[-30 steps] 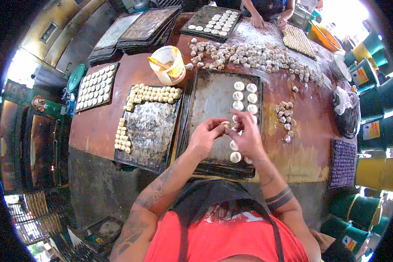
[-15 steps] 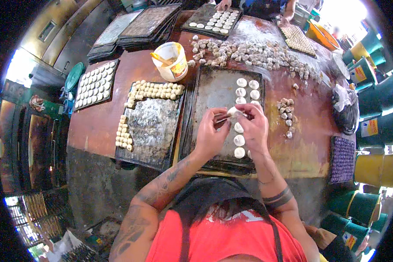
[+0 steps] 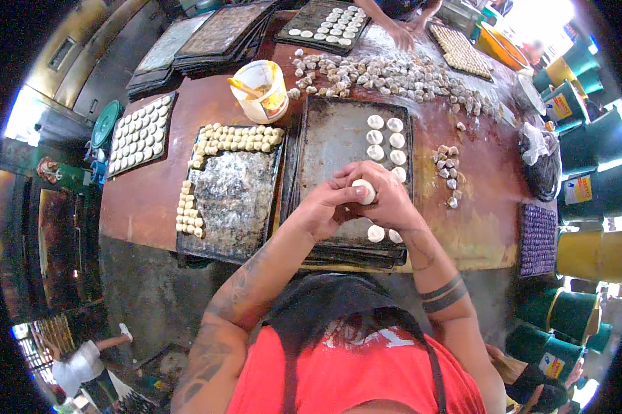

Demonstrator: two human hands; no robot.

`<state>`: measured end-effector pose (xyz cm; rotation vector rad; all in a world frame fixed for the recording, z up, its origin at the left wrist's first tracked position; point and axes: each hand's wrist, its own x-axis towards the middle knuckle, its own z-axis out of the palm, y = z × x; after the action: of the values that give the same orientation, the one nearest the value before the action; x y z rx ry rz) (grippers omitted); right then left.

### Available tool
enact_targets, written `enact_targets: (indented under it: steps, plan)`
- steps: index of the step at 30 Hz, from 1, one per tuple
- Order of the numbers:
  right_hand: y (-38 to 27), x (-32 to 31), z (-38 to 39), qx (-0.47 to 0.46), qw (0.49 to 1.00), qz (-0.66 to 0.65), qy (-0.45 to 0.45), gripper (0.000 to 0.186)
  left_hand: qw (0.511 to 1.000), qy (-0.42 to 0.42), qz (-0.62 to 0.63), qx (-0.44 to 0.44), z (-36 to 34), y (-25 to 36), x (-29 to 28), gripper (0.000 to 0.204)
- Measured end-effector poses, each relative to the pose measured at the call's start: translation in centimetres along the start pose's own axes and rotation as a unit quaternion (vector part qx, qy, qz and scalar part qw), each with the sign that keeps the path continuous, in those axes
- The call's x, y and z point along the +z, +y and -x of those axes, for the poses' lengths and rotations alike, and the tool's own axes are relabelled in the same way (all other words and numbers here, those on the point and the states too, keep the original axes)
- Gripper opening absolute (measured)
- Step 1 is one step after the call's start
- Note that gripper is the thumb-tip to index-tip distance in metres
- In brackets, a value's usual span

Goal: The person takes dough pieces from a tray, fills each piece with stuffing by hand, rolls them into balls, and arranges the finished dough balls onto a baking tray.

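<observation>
I see my left hand (image 3: 323, 207) and my right hand (image 3: 387, 200) pressed together over the dark, flour-dusted metal baking tray (image 3: 332, 148), both closed round one pale round ball of dough (image 3: 363, 190), which sits between the fingertips just above the tray's near half; more pale dough rounds (image 3: 385, 138) lie in two short columns on the tray's right side, and two more (image 3: 383, 234) show just below my right wrist; to the left lies a second floured dark tray (image 3: 231, 200) edged with small yellowish dough pieces (image 3: 238, 138); beyond it stands a white plastic bucket with a yellow tool inside (image 3: 260, 90); a scattered heap of rough dough lumps (image 3: 387, 72) crosses the reddish-brown table (image 3: 145, 193); at the far edge another person's hands (image 3: 404, 31) work.
</observation>
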<state>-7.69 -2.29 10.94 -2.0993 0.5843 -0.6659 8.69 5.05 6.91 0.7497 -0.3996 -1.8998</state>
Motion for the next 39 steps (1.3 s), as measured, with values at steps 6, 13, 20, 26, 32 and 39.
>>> enact_targets:
  steps: [6,13,20,26,32,39]
  plan:
    - [3.9,3.6,1.7,0.081,0.978,0.076,0.177,0.032,0.998,0.058,-0.018,0.0,0.1,-1.2,1.5,0.037]
    - [5.5,4.7,5.0,0.261,0.914,-0.233,0.205,0.052,0.917,0.214,-0.303,0.148,0.2,-2.7,-0.4,0.036]
    - [6.1,5.7,9.8,0.363,0.927,0.085,-0.048,0.033,0.847,0.275,-0.438,0.122,0.4,-5.1,-7.4,0.062]
    - [6.1,8.0,13.2,0.117,0.952,0.276,-0.054,0.049,0.864,0.242,-0.428,0.113,0.8,-3.8,-9.6,0.044]
    - [5.8,2.2,9.2,0.139,0.942,0.301,-0.056,0.034,0.894,0.188,-0.4,0.075,3.2,-3.8,-10.1,0.028]
    - [25.1,-10.2,22.1,0.305,0.781,0.515,0.18,0.027,0.607,0.384,-0.677,0.16,8.0,3.4,-20.9,0.02]
